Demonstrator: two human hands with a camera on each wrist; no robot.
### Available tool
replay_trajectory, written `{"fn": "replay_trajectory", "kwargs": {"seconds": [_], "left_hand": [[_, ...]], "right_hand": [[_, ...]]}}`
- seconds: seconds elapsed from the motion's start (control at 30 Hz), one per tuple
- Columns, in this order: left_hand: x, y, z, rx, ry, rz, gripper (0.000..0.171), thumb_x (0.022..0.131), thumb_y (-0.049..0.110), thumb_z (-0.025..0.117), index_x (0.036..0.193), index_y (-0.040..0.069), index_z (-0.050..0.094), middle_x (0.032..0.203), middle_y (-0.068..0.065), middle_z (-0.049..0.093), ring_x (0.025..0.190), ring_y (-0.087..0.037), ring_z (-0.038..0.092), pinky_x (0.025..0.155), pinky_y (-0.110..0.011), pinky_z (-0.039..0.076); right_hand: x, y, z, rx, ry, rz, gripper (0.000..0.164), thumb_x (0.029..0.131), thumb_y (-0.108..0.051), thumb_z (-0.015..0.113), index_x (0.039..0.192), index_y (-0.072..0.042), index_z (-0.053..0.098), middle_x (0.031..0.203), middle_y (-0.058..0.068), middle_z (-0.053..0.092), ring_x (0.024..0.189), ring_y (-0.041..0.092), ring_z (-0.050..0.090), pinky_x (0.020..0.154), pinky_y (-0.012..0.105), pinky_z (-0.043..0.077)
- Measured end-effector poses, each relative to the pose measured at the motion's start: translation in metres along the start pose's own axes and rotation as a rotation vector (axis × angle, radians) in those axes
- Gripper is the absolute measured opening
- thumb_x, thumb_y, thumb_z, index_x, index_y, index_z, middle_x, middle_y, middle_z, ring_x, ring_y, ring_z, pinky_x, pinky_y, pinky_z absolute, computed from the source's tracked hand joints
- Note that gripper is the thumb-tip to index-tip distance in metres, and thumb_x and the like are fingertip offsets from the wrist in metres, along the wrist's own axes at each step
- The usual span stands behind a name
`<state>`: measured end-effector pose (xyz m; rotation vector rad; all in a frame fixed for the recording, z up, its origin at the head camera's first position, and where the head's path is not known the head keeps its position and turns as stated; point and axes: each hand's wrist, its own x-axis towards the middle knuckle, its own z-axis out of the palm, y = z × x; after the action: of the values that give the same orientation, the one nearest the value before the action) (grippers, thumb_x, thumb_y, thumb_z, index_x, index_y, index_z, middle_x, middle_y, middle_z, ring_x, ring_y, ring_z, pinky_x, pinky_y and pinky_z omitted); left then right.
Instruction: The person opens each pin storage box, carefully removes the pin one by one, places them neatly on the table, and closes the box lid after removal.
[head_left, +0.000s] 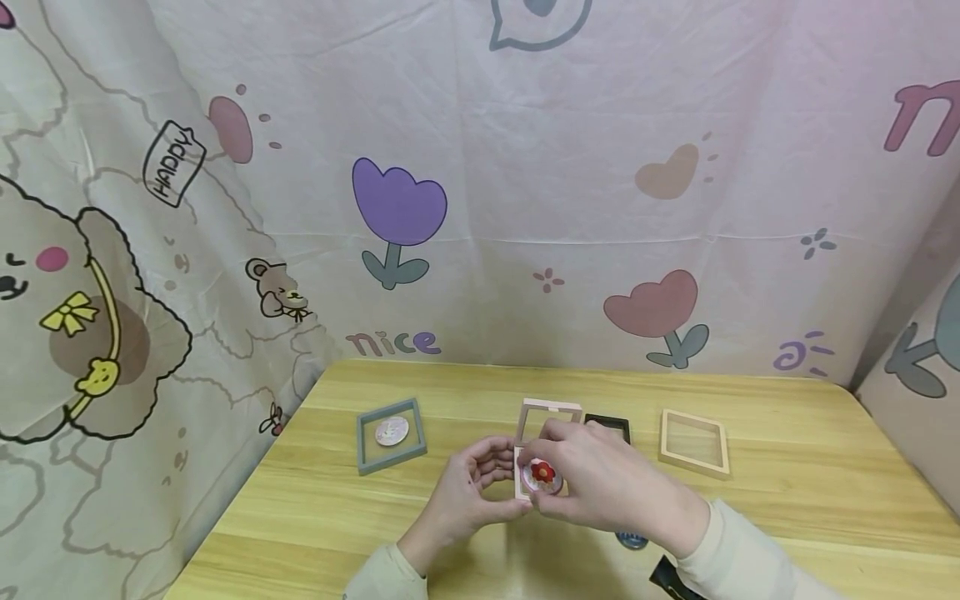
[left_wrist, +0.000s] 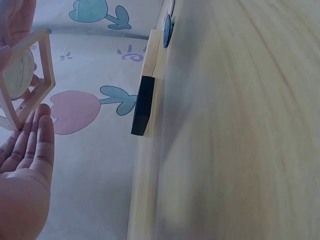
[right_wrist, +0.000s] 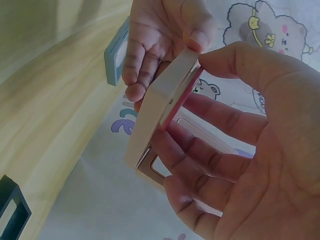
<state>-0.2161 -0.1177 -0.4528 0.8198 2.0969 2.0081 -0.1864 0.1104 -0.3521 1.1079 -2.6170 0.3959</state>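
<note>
A pale pink display frame [head_left: 551,403] with clear panes is held up off the table, its two halves folded open. My left hand [head_left: 467,493] holds its lower half, with the thumb at the near edge and the fingers along the left side. Between the thumb and fingers of my right hand [head_left: 607,477] is a round badge [head_left: 542,473] with a red flower on its face. In the right wrist view, the badge's reddish rim [right_wrist: 186,96] lies against or very near the frame's side [right_wrist: 156,102]; whether it touches the pane cannot be told.
To the left lies a grey-blue frame [head_left: 360,450] with a pinkish round badge [head_left: 392,432] inside its outline. A black frame [head_left: 611,422] is partly hidden behind my right hand. Farther right lies a beige frame [head_left: 693,443]. A blue round badge [head_left: 632,541] shows below my right wrist.
</note>
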Motion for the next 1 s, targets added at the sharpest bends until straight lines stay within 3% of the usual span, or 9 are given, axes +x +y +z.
{"fn": "replay_trajectory", "kwargs": {"seconds": [0.2,0.4,0.6,1.0], "left_hand": [[0.000,0.001,0.000,-0.011,0.002,-0.002,0.066,0.081,0.002,0.087,0.138,-0.010,0.058,0.127,-0.022,0.068,0.112,-0.009,0.069,0.101,-0.023,0.062],[0.000,0.002,-0.002,-0.015,0.031,-0.071,0.068,0.079,0.002,0.089,0.140,-0.006,0.058,0.128,-0.019,0.068,0.113,-0.014,0.070,0.103,-0.024,0.061],[0.002,-0.004,-0.011,-0.024,0.065,-0.127,0.068,0.080,0.000,0.088,0.141,-0.005,0.057,0.135,-0.031,0.067,0.117,-0.020,0.072,0.106,-0.024,0.060],[0.000,-0.013,-0.035,0.009,0.133,-0.111,0.069,0.083,0.003,0.088,0.142,-0.007,0.055,0.136,-0.037,0.063,0.117,-0.019,0.072,0.105,-0.024,0.060]], "right_hand": [[-0.001,-0.001,-0.001,0.035,-0.010,0.006,0.029,0.079,-0.031,0.086,0.106,-0.031,0.076,0.088,-0.014,0.057,0.070,-0.004,0.043,0.064,0.016,0.038],[-0.003,0.000,-0.002,0.079,0.032,0.024,0.032,0.075,-0.028,0.086,0.105,-0.028,0.074,0.090,-0.012,0.054,0.071,-0.004,0.045,0.060,0.013,0.043],[-0.010,0.007,-0.002,0.101,0.038,0.077,0.033,0.070,-0.024,0.084,0.101,-0.026,0.071,0.089,-0.012,0.053,0.071,-0.003,0.046,0.059,0.015,0.043],[-0.021,0.043,0.026,0.116,-0.048,0.130,0.029,0.072,-0.027,0.082,0.098,-0.023,0.070,0.084,-0.011,0.052,0.067,-0.001,0.042,0.056,0.017,0.037]]}}
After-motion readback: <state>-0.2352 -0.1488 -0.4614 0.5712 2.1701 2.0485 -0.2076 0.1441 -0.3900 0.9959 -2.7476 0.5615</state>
